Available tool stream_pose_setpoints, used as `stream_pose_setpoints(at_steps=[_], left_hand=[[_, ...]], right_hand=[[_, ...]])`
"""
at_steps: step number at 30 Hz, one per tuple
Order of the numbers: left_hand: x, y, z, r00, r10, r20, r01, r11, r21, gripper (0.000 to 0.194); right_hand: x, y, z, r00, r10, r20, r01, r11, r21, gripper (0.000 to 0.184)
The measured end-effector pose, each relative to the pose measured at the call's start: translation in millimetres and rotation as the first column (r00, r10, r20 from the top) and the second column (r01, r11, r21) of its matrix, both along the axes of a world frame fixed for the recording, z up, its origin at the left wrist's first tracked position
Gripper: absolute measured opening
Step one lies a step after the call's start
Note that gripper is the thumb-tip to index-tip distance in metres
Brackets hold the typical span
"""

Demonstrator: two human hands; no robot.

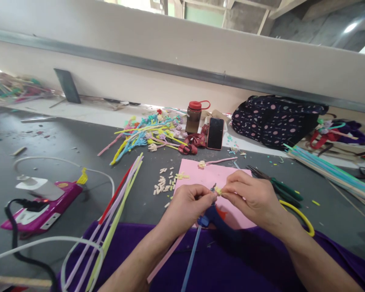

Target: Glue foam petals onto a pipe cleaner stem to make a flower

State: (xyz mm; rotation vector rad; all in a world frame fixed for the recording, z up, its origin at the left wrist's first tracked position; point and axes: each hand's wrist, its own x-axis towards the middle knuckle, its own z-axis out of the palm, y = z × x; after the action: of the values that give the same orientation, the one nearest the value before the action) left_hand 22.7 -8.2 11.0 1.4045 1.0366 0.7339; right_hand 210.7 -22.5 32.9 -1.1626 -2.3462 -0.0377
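Note:
My left hand [194, 200] is closed in a pinch on a thin pink stem [167, 257], which slants down toward me. Between the fingertips of my right hand [249, 196] is a small pale yellow piece [218, 190], held against the end of the stem. Just below the hands lies a dark blue tool that looks like a glue gun [214, 217], partly hidden by my left hand. A light blue stick [191, 259] runs down from it. Under the hands is a pink sheet [188, 168] with a finished-looking pink stem and flower [202, 164] at its far edge.
Short cream pieces [161, 186] are scattered left of the sheet. Green-handled pliers [284, 188] lie on the right. A magenta power strip [54, 207] with cables and long coloured sticks [121, 202] are on the left. Behind stand a bottle [194, 117], a phone [215, 134] and a bag [273, 119].

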Motion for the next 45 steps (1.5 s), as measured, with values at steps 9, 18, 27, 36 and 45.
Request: stream_pose_setpoints(at_steps=[9,18,27,36,45], left_hand=[[-3,7,5.3,0.966,-0.019,0.259,0.087,0.962,-0.257,0.021],[-5,9,-4.1,0.954,-0.075,0.291,0.16,0.946,-0.283,0.019],[-6,10,-5.8,0.947,-0.092,0.307,0.182,0.943,-0.279,0.02],[-6,10,-4.5,0.934,-0.093,0.344,0.205,0.93,-0.304,0.021],[-6,10,-3.2,0.93,-0.077,0.36,0.202,0.924,-0.324,0.019]], right_hand=[[4,-4,14.1,0.985,-0.002,-0.174,-0.002,1.0,-0.02,0.014],[2,-2,8.5,0.981,0.098,-0.168,-0.105,0.994,-0.031,0.018],[4,-1,2.3,0.992,0.103,-0.077,-0.106,0.994,-0.028,0.022],[5,-1,-0.2,0.991,0.097,-0.087,-0.1,0.995,-0.026,0.022],[3,0,2.1,0.992,0.094,-0.081,-0.095,0.995,-0.02,0.021]])
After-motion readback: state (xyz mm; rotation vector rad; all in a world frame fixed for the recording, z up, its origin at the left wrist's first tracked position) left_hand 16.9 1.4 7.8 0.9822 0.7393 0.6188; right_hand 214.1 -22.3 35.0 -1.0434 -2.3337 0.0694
